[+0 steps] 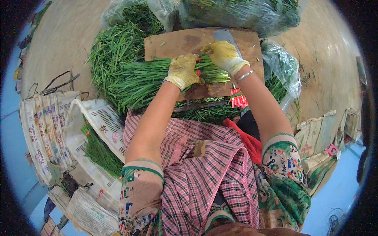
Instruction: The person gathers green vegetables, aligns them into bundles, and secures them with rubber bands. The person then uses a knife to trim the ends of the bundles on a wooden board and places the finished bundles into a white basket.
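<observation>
A bundle of long green stalks (147,79), which look like garlic chives, lies across a wooden board (165,44). My left hand (183,70), in a yellowed glove, grips the bundle near its pale cut ends, beside a red tape band (198,72). My right hand (226,56), gloved too, is at the upper edge of those ends; its fingertips are partly hidden, so whether it holds anything cannot be told. Under and beyond it lies a broad metal blade (225,37) on the board. Several red-and-white tags or ties (238,98) hang at the board's near edge.
Loose greens (109,56) are heaped left of the board. Clear plastic bags of greens stand behind (242,17) and to the right (280,67). A white plastic basket (97,118) at the lower left holds banded greens (103,156). Worn cartons (316,129) stand at the right.
</observation>
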A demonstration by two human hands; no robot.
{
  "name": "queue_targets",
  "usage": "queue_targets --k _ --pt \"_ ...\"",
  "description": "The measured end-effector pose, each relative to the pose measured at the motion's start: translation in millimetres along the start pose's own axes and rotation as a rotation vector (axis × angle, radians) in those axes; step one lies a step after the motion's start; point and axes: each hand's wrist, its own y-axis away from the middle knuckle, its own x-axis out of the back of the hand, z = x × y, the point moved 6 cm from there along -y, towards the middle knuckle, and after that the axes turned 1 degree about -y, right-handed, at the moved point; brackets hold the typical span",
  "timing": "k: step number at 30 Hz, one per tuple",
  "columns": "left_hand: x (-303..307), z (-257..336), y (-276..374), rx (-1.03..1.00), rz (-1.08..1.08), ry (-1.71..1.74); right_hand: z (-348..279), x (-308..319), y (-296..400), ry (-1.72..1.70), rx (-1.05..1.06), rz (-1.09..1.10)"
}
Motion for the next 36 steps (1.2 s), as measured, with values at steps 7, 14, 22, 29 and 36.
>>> queue_targets --k 7,14,22,29,36 --pt "-5.8 -9.8 -1.3 -0.025 0.116 0.054 -60.2 15.6 15.9 0.118 0.131 -0.012" --pt "3.8 -7.0 4.1 -0.044 0.129 0.119 -80.2 12.1 20.6 0.025 0.035 -0.044" --pt "-15.5 -21.6 -8.8 -0.099 0.136 0.082 -58.1 -10.0 48.5 -0.442 -0.201 0.054" --pt "-12.2 -17.3 -8.9 -0.098 0.139 0.093 -62.1 -12.6 58.5 -0.348 -0.109 0.146" --pt "-13.7 -16.7 -4.9 -0.085 0.073 0.078 -59.9 -29.9 49.6 -0.378 -0.070 0.345"
